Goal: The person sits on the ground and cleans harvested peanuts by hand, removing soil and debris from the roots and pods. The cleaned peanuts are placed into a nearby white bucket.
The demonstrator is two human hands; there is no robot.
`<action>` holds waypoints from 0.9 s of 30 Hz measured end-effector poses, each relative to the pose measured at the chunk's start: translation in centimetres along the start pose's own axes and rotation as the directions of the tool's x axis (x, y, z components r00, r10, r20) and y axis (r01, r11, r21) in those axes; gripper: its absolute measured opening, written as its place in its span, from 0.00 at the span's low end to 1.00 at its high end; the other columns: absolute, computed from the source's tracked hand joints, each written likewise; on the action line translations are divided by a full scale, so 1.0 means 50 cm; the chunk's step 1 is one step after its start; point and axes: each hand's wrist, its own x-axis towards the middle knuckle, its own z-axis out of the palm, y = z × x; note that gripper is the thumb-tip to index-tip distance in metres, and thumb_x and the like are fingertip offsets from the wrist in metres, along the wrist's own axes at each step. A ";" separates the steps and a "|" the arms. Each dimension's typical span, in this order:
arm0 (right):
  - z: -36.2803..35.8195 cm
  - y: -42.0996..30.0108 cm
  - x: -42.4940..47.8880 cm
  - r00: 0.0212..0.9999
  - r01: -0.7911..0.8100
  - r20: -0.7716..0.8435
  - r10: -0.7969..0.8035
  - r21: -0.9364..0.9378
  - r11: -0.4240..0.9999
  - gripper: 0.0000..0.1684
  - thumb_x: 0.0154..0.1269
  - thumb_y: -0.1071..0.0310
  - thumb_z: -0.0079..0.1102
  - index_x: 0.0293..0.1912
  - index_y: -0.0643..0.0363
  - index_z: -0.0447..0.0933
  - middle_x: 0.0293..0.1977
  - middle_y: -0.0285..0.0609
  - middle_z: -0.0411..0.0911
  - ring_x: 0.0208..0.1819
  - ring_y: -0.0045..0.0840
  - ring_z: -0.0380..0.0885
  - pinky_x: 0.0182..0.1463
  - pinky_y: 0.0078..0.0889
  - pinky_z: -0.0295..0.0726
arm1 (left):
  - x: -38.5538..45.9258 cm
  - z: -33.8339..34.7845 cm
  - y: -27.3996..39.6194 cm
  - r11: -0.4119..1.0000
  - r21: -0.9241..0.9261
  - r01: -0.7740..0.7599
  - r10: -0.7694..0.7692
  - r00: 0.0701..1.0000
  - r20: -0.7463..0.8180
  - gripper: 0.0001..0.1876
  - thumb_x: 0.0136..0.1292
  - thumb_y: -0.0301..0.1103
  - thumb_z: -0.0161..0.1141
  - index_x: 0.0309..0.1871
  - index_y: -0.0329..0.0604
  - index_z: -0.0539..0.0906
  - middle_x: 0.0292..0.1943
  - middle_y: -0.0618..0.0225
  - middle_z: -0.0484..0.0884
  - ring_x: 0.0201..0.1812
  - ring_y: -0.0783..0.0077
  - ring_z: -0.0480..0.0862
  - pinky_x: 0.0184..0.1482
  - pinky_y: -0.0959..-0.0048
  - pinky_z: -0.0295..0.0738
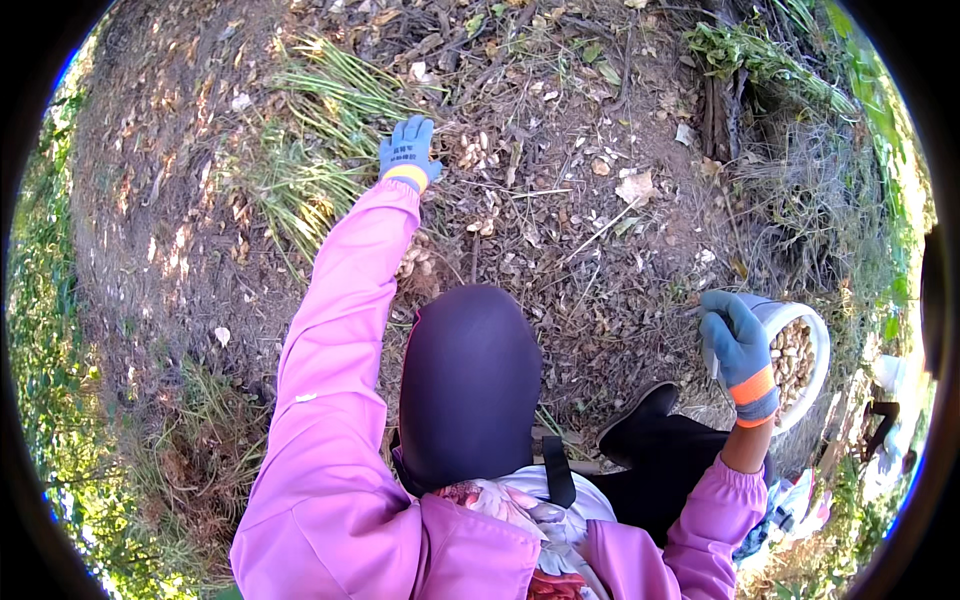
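My left hand (409,152), in a blue-grey coated work glove with an orange cuff band, reaches out palm down at the edge of a heap of pulled peanut plants (330,97). Its fingers are extended and the thumb stands apart; the palm is hidden. Just right of it lies a small cluster of peanuts in the shell (474,151), with more peanuts (417,259) on the ground beside my forearm. My right hand (735,337), gloved alike, has curled fingers in front of a white plastic bucket (821,352) holding unshelled peanuts (792,358). Whether it grips anything is unclear.
Dry leaves and twigs litter the soil (600,247). A tree stump (721,116) stands at upper right beside dry brush (795,187). More uprooted plants (202,457) lie at lower left. My dark-clad knee (471,382) and black shoe (637,416) are close below.
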 end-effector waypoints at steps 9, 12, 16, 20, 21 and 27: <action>0.002 0.005 0.030 1.000 0.020 -0.016 -0.023 -0.157 0.987 0.11 0.61 0.76 0.52 0.44 0.66 0.73 0.31 0.33 0.71 0.32 0.14 0.68 0.39 0.17 0.70 | 0.114 0.095 0.009 0.955 0.286 -0.083 0.053 0.993 0.109 0.45 0.49 0.40 0.67 0.70 0.57 0.55 0.70 0.67 0.56 0.71 0.62 0.55 0.68 0.51 0.50; -0.002 0.019 0.041 1.000 0.013 -0.019 -0.016 -0.181 0.983 0.10 0.60 0.76 0.52 0.43 0.66 0.73 0.31 0.34 0.71 0.32 0.14 0.68 0.38 0.18 0.70 | 0.129 0.084 0.026 0.945 0.313 -0.098 0.070 0.993 0.099 0.40 0.49 0.36 0.64 0.68 0.57 0.59 0.67 0.68 0.62 0.68 0.63 0.61 0.65 0.51 0.53; -0.006 0.020 0.051 0.999 -0.039 -0.026 0.036 -0.138 0.990 0.10 0.60 0.76 0.52 0.43 0.65 0.73 0.30 0.34 0.71 0.31 0.15 0.68 0.38 0.18 0.70 | 0.128 0.046 0.034 0.941 0.313 -0.128 0.081 0.984 0.159 0.26 0.57 0.33 0.57 0.60 0.58 0.68 0.59 0.69 0.70 0.62 0.67 0.69 0.58 0.54 0.60; -0.004 0.012 0.059 0.999 0.029 -0.008 -0.031 -0.176 0.984 0.11 0.60 0.75 0.53 0.44 0.66 0.73 0.30 0.35 0.71 0.32 0.15 0.69 0.38 0.18 0.71 | 0.111 0.018 0.032 0.933 0.327 -0.151 0.119 0.986 0.116 0.27 0.52 0.35 0.60 0.58 0.58 0.70 0.54 0.70 0.72 0.59 0.67 0.71 0.56 0.56 0.62; -0.002 0.012 0.060 0.998 0.056 -0.006 -0.059 -0.194 0.979 0.11 0.61 0.75 0.53 0.44 0.66 0.73 0.31 0.35 0.72 0.32 0.16 0.69 0.38 0.19 0.71 | 0.104 0.008 0.030 0.936 0.320 -0.148 0.116 0.986 0.116 0.30 0.49 0.36 0.63 0.59 0.58 0.70 0.55 0.70 0.72 0.59 0.67 0.71 0.57 0.56 0.62; 0.010 -0.003 0.051 0.998 0.061 0.018 -0.058 -0.174 0.983 0.12 0.61 0.73 0.54 0.44 0.67 0.73 0.32 0.38 0.73 0.33 0.17 0.71 0.39 0.21 0.72 | 0.032 -0.046 0.019 0.965 0.218 -0.147 0.177 0.976 -0.126 0.27 0.46 0.32 0.62 0.54 0.60 0.73 0.48 0.69 0.74 0.54 0.65 0.74 0.55 0.56 0.62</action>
